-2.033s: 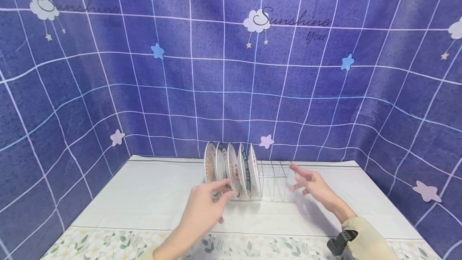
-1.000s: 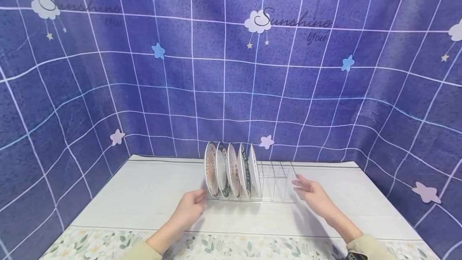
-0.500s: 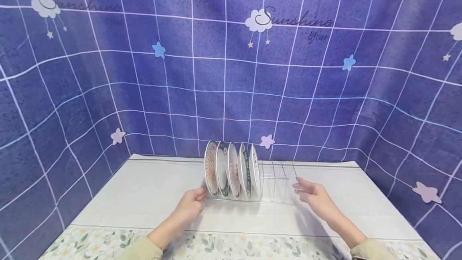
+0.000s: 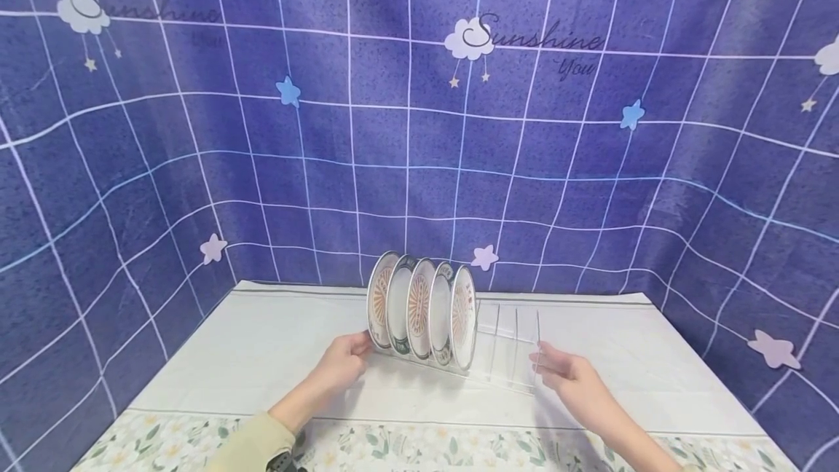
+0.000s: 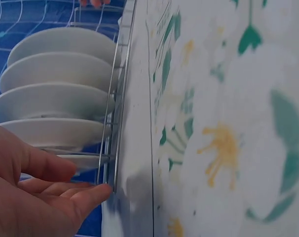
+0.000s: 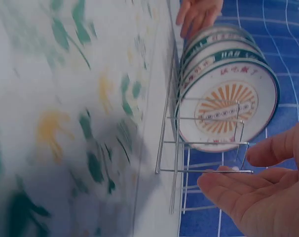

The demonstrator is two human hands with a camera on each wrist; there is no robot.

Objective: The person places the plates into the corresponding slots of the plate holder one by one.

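A metal wire dish rack point(image 4: 505, 387) stands at an angle on the white surface, its right end nearer to me. Several plates point(image 4: 419, 308) with orange sunburst and green-rim patterns stand upright in its left part; the right slots hold none. My left hand point(image 4: 341, 363) grips the rack's left end, beside the leftmost plate. At the opposite end, my right hand point(image 4: 577, 381) holds the end wires. In the right wrist view, thumb and fingers point(image 6: 213, 187) lie on either side of the end wire. White plate backs point(image 5: 56, 101) show above my hand in the left wrist view.
A blue grid-patterned cloth point(image 4: 406, 130) with clouds and stars hangs behind and at both sides. The white tabletop point(image 4: 262, 341) extends left and right of the rack. A floral strip point(image 4: 406, 450) runs along the front edge.
My left hand moved from in front of the plates to the rack's left end. Both hands then took hold, and the rack has turned, its right end swinging toward me, showing more of the plate faces.
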